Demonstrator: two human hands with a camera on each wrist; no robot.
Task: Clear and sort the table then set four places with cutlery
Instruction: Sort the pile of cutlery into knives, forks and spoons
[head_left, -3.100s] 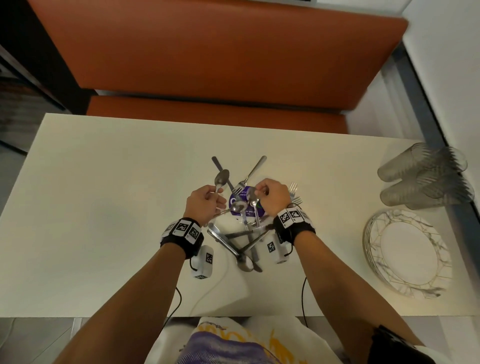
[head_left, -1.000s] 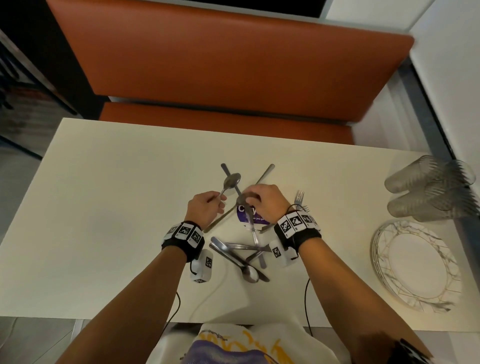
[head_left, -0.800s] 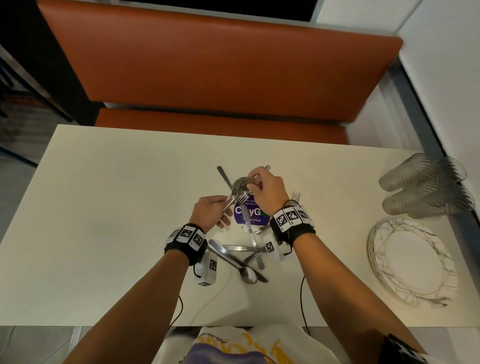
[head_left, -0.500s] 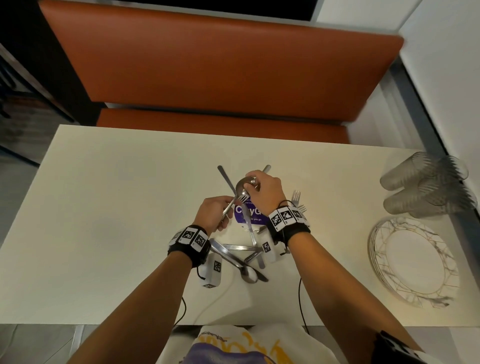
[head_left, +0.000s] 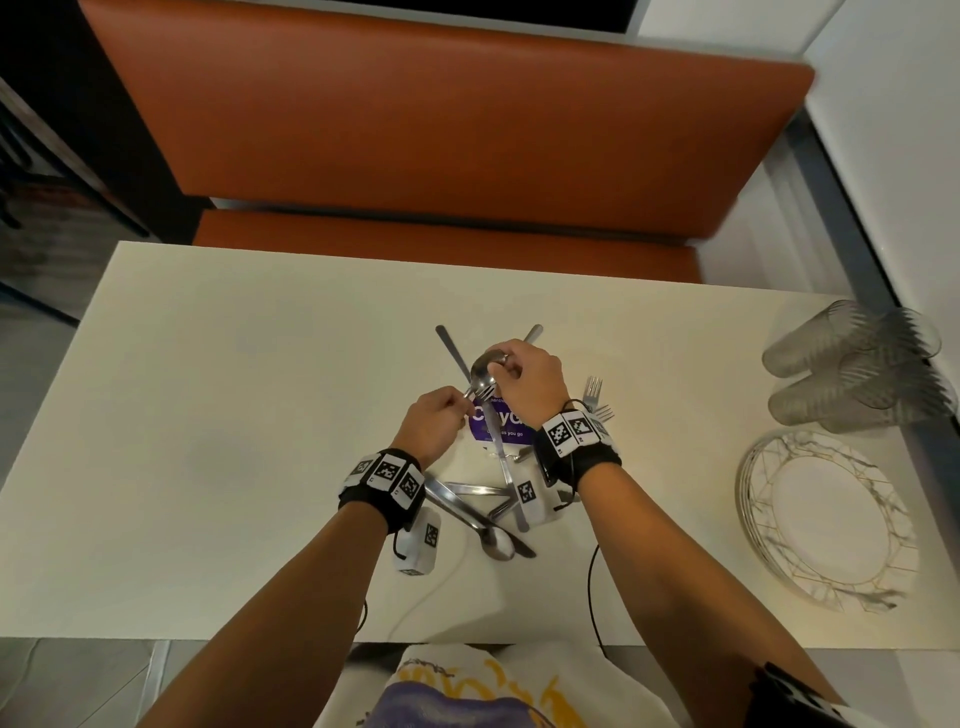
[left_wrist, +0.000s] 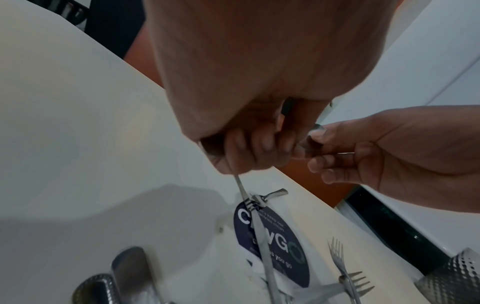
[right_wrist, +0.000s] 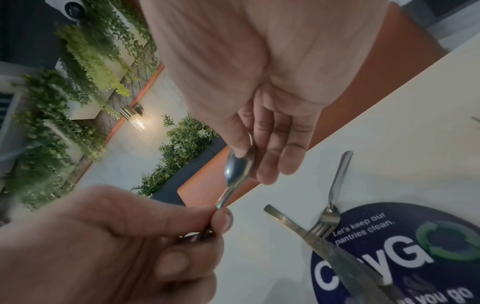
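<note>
Over the purple round sticker (head_left: 506, 423) both hands hold what look like two nested spoons (head_left: 484, 368). My left hand (head_left: 461, 408) pinches the handles (right_wrist: 223, 200) between thumb and fingers. My right hand (head_left: 500, 367) pinches the bowls (right_wrist: 237, 166) between thumb and fingers. On the table beneath lie a knife (right_wrist: 324, 244) and a fork (right_wrist: 328, 216), crossed on the sticker. Two forks (head_left: 595, 400) lie just beyond my right wrist. A spoon (head_left: 493, 538) and more cutlery lie piled between my wrists.
A stack of marbled plates (head_left: 826, 525) sits at the table's right edge, with stacked clear cups (head_left: 857, 374) lying behind it. An orange bench (head_left: 441, 130) runs along the far side. The white table (head_left: 234, 415) stretches away to the left.
My right hand lifted a second spoon off the pile and brought it onto the spoon in my left hand. Both hands have barely moved in the last half second.
</note>
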